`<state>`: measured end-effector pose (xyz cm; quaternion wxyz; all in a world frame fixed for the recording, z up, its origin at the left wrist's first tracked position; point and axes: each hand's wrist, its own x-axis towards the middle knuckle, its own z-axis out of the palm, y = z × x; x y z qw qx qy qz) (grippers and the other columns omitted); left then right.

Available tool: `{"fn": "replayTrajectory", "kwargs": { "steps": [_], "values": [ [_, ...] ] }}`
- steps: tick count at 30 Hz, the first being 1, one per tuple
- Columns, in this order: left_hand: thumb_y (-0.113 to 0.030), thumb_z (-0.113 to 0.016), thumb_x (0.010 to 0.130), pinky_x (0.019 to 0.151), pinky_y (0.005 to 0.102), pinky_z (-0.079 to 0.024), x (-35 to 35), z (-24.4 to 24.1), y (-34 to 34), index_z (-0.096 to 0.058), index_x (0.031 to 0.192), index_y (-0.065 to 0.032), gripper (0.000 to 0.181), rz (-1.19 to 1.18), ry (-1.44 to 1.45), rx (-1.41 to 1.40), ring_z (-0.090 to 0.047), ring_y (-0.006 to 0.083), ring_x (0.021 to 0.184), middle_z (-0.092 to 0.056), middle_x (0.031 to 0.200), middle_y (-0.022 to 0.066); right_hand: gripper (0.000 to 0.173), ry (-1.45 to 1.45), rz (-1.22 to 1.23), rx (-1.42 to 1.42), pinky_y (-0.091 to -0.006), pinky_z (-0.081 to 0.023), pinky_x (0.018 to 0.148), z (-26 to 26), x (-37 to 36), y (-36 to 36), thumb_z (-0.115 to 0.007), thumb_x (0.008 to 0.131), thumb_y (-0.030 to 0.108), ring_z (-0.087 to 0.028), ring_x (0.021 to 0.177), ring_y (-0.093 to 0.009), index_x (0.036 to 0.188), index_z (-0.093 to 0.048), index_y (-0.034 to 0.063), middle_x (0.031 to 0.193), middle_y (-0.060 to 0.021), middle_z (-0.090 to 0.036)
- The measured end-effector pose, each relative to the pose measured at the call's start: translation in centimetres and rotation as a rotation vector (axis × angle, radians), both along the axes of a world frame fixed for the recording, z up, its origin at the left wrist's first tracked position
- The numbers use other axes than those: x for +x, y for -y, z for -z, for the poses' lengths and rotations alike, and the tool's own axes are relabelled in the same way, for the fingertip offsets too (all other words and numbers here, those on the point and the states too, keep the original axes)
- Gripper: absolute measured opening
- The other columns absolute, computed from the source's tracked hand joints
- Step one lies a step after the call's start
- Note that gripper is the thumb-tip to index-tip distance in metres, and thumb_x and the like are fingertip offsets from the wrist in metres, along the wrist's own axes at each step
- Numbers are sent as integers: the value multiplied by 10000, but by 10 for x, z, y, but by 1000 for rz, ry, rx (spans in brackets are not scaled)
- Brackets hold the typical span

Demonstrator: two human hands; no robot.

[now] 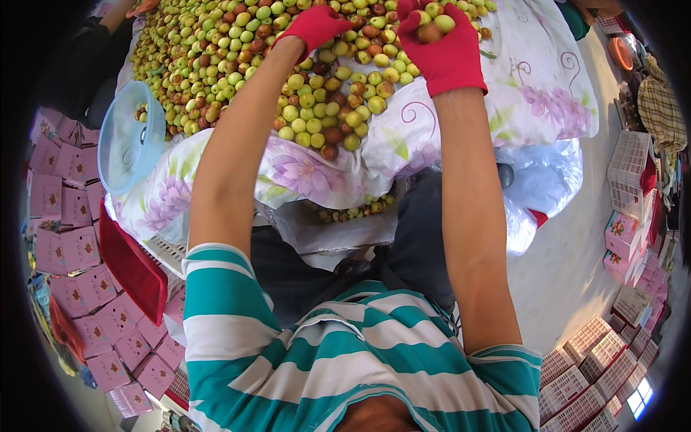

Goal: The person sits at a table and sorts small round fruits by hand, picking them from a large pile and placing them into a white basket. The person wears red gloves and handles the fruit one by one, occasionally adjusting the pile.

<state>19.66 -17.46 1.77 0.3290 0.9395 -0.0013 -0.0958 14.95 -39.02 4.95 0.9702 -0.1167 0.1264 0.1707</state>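
Observation:
Green and reddish-brown fruits [307,100], apparently jujubes, are heaped on a white cloth with purple flowers [305,167]. My right hand [445,51], in a red glove, is raised at the right edge of the heap, with several fruits [432,27] gathered in its fingers. To its left, my left hand [316,27] in a matching red glove reaches over the heap. Its fingertips point right, close to the fruits; whether they grip one is unclear. Below the cloth's front edge, between my knees, more fruits [353,213] lie in a plastic-lined container [324,232].
A pale blue plastic basin [116,156] is tilted at the cloth's left edge, near a red tray [129,264]. Pink printed boxes [75,251] cover the floor at left. White plastic crates [572,389] stand at lower right. Another person's arm [114,15] shows at upper left.

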Motion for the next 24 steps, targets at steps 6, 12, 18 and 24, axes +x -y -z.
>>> {"fn": "replayTrajectory", "kwargs": {
  "steps": [6,12,18,24],
  "values": [
    [-254,-654,883,729,288,-497,-22,-53,29,-647,1060,18,325,31,313,-628,-630,178,825,-685,923,101,358,109,-195,164,-304,-534,624,9,0,-2,-440,956,290,-611,917,-255,1165,-561,27,1149,-171,-604],
    [-258,-540,954,886,352,-470,-17,-58,52,-596,1184,24,368,291,618,-500,-607,270,1019,-655,1072,173,303,268,-204,395,-292,-510,606,1,-4,2,-497,951,292,-606,884,-245,1106,-582,46,1072,-119,-615],
    [-349,-611,879,925,412,-460,1,18,51,-611,1174,-91,391,221,514,-214,-568,335,1091,-606,1172,145,266,255,23,344,-318,-504,651,0,-1,11,-478,953,241,-568,912,-264,1098,-566,37,1198,-204,-538],
    [-316,-634,851,921,418,-476,-25,58,63,-642,1117,-167,305,342,722,231,-502,338,1195,-633,1142,54,241,122,100,320,-316,-517,630,5,-3,11,-477,962,246,-597,887,-267,1099,-567,69,1196,-220,-546]
  ]
}}
